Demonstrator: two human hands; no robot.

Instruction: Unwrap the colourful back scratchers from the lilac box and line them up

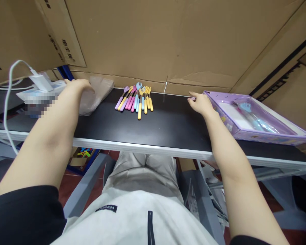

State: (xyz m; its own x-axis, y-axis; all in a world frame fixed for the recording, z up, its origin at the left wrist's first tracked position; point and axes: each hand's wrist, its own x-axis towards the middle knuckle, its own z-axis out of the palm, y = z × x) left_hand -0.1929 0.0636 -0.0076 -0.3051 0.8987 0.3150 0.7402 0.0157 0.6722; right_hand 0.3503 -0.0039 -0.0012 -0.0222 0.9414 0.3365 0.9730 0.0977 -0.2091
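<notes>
Several small toy forks and rakes [136, 98] with pink, purple, blue and yellow handles lie in a row at the back of the black table [148, 127]. My left hand [78, 85] rests on a clear plastic bag [95, 93] to their left, fingers curled over it. My right hand [200, 102] lies with its fingers stretched out against the near left corner of a purple toy box [255, 119]. That box holds a blue utensil behind a clear window.
Large cardboard boxes [153, 37] form a wall behind the table. A white charger with its cable [40, 81] sits at the left end. Under the table stand grey metal frames [89, 177], with a box of coloured items on the floor.
</notes>
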